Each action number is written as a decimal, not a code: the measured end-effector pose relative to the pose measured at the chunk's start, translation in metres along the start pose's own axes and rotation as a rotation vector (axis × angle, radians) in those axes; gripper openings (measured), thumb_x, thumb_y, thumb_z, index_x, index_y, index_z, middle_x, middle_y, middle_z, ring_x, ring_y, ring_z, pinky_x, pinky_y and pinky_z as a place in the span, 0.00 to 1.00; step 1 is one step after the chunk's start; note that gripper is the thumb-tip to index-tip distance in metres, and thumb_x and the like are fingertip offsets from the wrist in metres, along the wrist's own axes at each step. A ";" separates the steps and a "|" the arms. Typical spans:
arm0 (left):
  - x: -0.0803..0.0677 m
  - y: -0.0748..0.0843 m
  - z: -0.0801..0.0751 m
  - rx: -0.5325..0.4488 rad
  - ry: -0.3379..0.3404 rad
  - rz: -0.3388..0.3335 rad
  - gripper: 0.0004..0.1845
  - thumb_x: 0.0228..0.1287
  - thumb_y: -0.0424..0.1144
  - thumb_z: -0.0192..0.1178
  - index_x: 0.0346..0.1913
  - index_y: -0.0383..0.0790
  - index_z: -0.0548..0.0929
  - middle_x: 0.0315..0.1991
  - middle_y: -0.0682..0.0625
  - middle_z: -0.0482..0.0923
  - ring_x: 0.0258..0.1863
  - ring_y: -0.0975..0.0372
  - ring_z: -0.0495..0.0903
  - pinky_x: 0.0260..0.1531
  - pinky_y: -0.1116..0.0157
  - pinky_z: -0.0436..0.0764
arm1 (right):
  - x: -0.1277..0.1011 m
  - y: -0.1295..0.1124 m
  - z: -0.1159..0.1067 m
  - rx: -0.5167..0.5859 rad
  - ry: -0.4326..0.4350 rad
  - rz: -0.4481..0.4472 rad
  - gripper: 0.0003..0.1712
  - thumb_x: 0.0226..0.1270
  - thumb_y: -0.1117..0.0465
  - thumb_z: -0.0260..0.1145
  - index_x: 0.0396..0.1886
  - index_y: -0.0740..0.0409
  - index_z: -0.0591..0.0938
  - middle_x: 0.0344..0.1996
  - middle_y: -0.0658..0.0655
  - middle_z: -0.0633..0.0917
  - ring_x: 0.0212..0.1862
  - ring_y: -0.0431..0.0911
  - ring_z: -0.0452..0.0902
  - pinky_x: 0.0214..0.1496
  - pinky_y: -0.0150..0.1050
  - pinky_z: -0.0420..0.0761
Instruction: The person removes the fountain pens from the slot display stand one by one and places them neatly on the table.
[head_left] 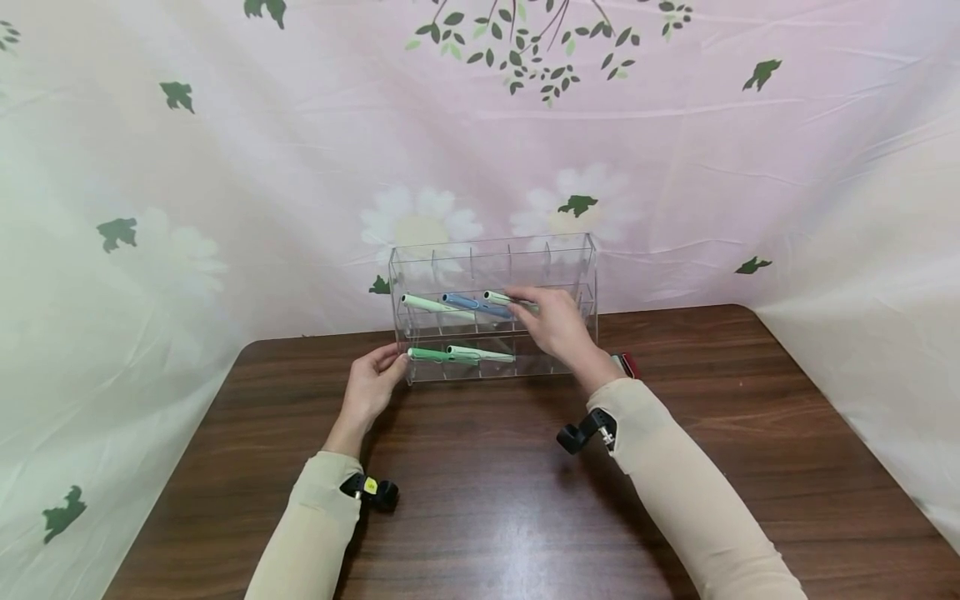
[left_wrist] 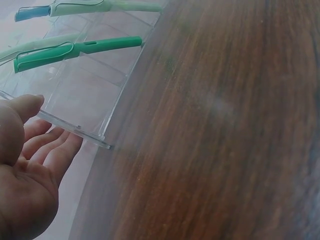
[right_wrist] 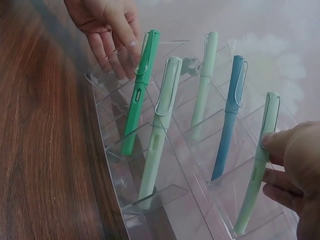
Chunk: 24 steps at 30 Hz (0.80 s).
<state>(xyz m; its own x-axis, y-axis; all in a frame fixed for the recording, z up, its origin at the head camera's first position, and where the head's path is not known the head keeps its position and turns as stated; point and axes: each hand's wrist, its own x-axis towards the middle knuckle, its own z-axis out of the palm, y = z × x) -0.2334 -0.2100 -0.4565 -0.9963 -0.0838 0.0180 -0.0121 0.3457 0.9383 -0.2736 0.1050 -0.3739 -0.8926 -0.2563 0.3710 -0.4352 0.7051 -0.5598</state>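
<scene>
A clear acrylic pen rack (head_left: pixel 536 358) with two tiers of compartments stands at the back of the table. My left hand (head_left: pixel 371 385) holds its left side edge, thumb in front and fingers behind. At the upper tier my right hand (head_left: pixel 558 325) pinches a pale green pen (right_wrist: pixel 256 170), which slants in a compartment toward the right. Left of it on that tier lean a blue pen (right_wrist: pixel 227 130) and another pale green pen (right_wrist: pixel 204 90). The lower tier carries a bright green pen (right_wrist: pixel 136 107) nearest my left hand, then a pale green pen (right_wrist: pixel 157 135).
Beside the rack's right end, partly behind my right forearm, lies a small red and dark object (head_left: pixel 628 365). A printed cloth (head_left: pixel 300 208) hangs right behind the dark wooden table (head_left: pixel 480 500) and along both sides.
</scene>
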 end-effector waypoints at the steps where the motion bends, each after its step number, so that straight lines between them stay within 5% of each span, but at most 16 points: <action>1: 0.000 0.000 0.000 0.004 0.000 0.000 0.22 0.83 0.36 0.60 0.73 0.30 0.78 0.68 0.32 0.82 0.69 0.46 0.83 0.66 0.58 0.85 | 0.000 0.000 0.000 -0.005 0.000 0.001 0.19 0.81 0.58 0.68 0.67 0.56 0.87 0.61 0.62 0.90 0.63 0.61 0.87 0.67 0.60 0.84; 11: -0.001 0.002 0.000 0.002 -0.005 -0.003 0.23 0.84 0.37 0.59 0.73 0.30 0.78 0.68 0.32 0.82 0.69 0.46 0.82 0.67 0.55 0.84 | 0.000 0.005 0.004 0.026 0.079 -0.066 0.16 0.77 0.61 0.72 0.61 0.59 0.90 0.56 0.63 0.92 0.58 0.59 0.90 0.61 0.57 0.88; 24: 0.000 0.000 -0.001 0.000 -0.002 0.005 0.23 0.83 0.36 0.60 0.73 0.30 0.78 0.67 0.33 0.83 0.68 0.47 0.83 0.60 0.67 0.85 | -0.003 0.004 0.002 0.160 0.256 -0.168 0.13 0.73 0.66 0.74 0.55 0.61 0.91 0.50 0.63 0.93 0.54 0.60 0.91 0.57 0.59 0.88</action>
<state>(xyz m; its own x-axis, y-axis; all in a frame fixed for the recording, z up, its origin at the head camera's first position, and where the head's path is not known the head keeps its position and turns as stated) -0.2335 -0.2106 -0.4561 -0.9966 -0.0799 0.0220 -0.0071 0.3464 0.9381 -0.2728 0.1073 -0.3782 -0.7573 -0.1714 0.6302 -0.6045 0.5492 -0.5771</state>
